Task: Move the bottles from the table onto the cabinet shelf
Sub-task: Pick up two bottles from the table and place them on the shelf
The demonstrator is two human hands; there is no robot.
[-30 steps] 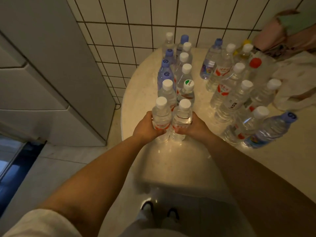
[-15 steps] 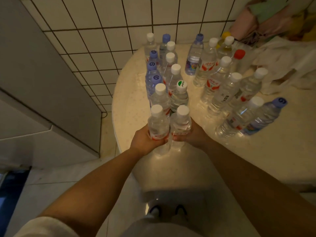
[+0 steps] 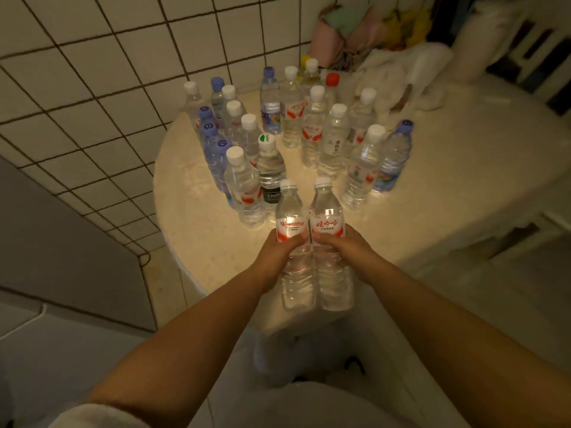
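Round table [image 3: 197,230] bearing many upright water bottles [image 3: 312,131] at its far side. Near edge: left hand [image 3: 279,253] wraps the left bottle [image 3: 292,239], right hand [image 3: 343,247] wraps the right bottle [image 3: 329,236]; both bottles upright, touching, lifted clear. The grey cabinet [image 3: 61,242] lies left, nearer the left hand.

I see a round, pale table [image 3: 197,217] set against the tiled wall, with many clear water bottles standing upright on it in two loose clusters: a left group [image 3: 238,168], several with blue caps, and a right group [image 3: 333,134], mostly white-capped with red labels. A crumpled white cloth [image 3: 401,84] lies on its far side.
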